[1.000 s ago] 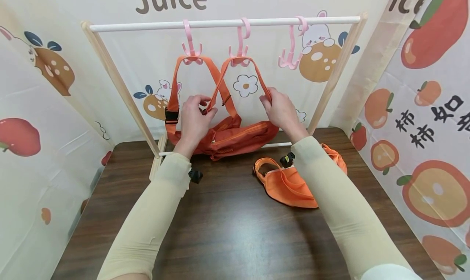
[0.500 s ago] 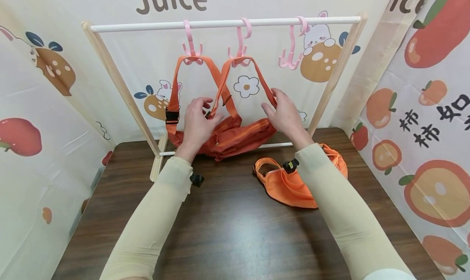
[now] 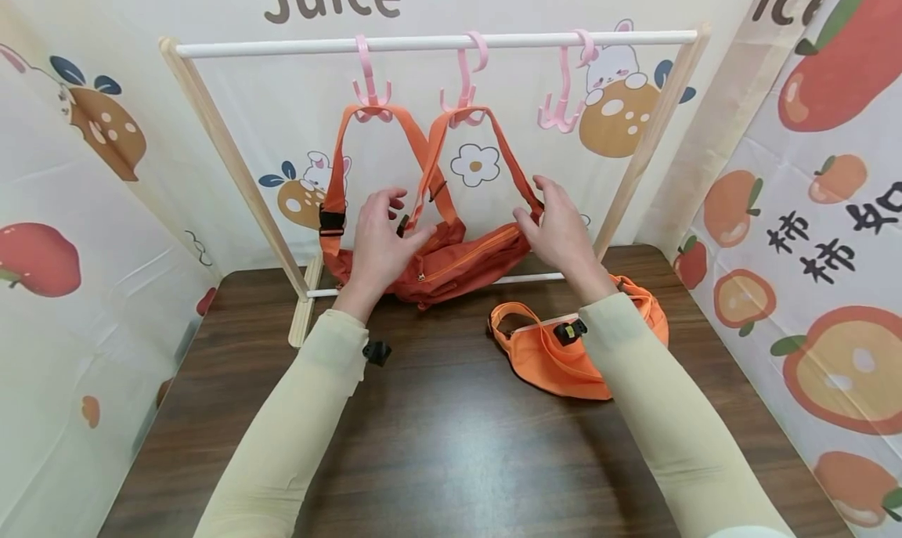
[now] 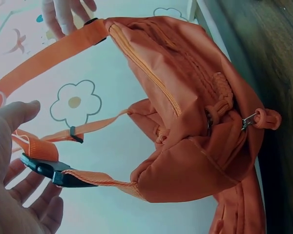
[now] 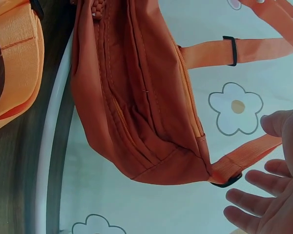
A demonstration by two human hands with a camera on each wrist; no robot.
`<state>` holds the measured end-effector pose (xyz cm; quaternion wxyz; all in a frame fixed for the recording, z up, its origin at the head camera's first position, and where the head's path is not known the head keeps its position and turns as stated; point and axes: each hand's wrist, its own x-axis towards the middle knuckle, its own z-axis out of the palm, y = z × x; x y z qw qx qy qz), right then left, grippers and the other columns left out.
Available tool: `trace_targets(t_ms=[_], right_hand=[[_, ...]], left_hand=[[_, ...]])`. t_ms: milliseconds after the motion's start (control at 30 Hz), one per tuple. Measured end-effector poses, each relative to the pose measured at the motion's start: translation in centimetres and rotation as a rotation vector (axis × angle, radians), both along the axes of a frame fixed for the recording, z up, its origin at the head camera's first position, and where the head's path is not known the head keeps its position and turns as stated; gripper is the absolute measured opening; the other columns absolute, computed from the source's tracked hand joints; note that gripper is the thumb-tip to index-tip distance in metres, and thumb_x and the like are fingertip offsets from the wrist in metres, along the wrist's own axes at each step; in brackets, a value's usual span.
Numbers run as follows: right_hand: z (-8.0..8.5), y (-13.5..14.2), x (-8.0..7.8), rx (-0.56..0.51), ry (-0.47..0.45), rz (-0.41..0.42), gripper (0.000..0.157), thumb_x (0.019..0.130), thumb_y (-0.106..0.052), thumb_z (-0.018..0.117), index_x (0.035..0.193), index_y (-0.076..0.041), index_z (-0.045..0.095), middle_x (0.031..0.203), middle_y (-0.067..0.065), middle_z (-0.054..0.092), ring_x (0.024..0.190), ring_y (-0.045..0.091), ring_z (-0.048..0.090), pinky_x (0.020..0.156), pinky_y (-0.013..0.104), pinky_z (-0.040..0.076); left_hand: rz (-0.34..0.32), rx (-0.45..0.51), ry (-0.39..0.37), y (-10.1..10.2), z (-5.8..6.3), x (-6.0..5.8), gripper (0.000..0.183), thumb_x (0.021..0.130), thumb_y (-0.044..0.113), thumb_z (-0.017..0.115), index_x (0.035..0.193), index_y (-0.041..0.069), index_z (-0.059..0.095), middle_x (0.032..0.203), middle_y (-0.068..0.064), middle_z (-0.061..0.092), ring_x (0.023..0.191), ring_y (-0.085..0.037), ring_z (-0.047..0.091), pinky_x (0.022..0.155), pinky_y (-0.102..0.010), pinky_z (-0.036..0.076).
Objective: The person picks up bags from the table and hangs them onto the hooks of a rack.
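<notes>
A rust-orange waist bag (image 3: pixel 461 268) hangs by its strap (image 3: pixel 509 150) from the middle pink hook (image 3: pixel 463 92). My left hand (image 3: pixel 380 240) is around the strap's left side with thumb and fingers spread; in the left wrist view its fingers lie behind or beside the black buckle (image 4: pixel 53 173), touch unclear. At the strap's right side, my right hand (image 3: pixel 564 232) has its fingers apart and loosely extended, the strap passing between thumb and fingers in the right wrist view. Another rust-orange bag (image 3: pixel 334 264) hangs from the left pink hook (image 3: pixel 369 92), partly hidden behind the first.
A white rail (image 3: pixel 282 49) on wooden legs carries the hooks; the right pink hook (image 3: pixel 560 111) bears no bag. A brighter orange waist bag (image 3: pixel 550 366) lies on the dark wooden table (image 3: pixel 423 444), partly under my right forearm. Printed cloth surrounds the table.
Both hands have loosened from the strap of the middle bag, fingers spreading. My right hand has moved slightly right and down. The bag stays hanging from its hook.
</notes>
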<state>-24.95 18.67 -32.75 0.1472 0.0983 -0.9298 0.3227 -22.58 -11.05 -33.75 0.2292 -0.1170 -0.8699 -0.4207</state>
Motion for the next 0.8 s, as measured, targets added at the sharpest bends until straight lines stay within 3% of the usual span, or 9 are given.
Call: trace_targets(t_ms=[333,800], right_hand=[[0.1,0.8,2.3,0.016,0.025,-0.005,0.074,0.105,-0.045,0.060,0.165,-0.010,0.035,0.165,0.013,0.041,0.151,0.032,0.041,0.121,0.054,0.034],[-0.2,2.0,5.6,0.081,0.076,0.038,0.067,0.104,-0.033,0.068,0.159,-0.004,0.042,0.157,0.020,0.049,0.141,0.039,0.048,0.115,0.060,0.039]], left_hand=[[-0.009,0.022,0.045,-0.5,-0.2,1.3,0.076,0.087,0.035,0.090,0.148,0.007,0.053,0.138,-0.013,0.056,0.122,-0.035,0.052,0.099,-0.048,0.046],[0.001,-0.019,0.175,-1.0,-0.6,3.6,0.074,0.085,0.035,0.092,0.143,0.005,0.057,0.139,-0.014,0.058,0.126,-0.032,0.051,0.104,-0.050,0.041]])
